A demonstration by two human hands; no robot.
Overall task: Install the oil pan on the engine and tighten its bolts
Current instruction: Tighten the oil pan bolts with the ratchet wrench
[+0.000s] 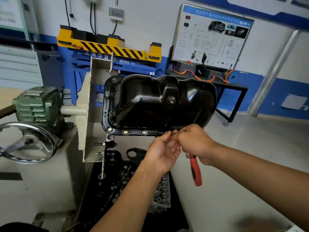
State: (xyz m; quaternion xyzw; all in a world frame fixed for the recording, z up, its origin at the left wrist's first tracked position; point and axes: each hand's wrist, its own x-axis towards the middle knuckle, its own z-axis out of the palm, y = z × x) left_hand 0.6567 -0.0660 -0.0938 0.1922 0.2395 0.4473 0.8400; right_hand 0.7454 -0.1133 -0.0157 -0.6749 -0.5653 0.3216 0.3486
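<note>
The oil pan (150, 101) is sitting on the engine (110, 142) with three bolts (125, 131) seated along its near flange, while the left hand (163, 153) is pinching what seems the next bolt (164, 132) just right of them and the right hand (194, 143) is gripping a red-handled tool (195, 171), so tightening probably remains.

Glossy black oil pan (158, 101) atop engine, brass-coloured bolts (125, 132) along near flange

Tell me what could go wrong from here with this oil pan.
The red-handled tool in the right hand could slip off the flange and jab the left hand, whose fingers sit right at its tip. A loose bolt could drop into the engine parts below. Only three bolts show on the oil pan near edge, so it may shift.
</note>
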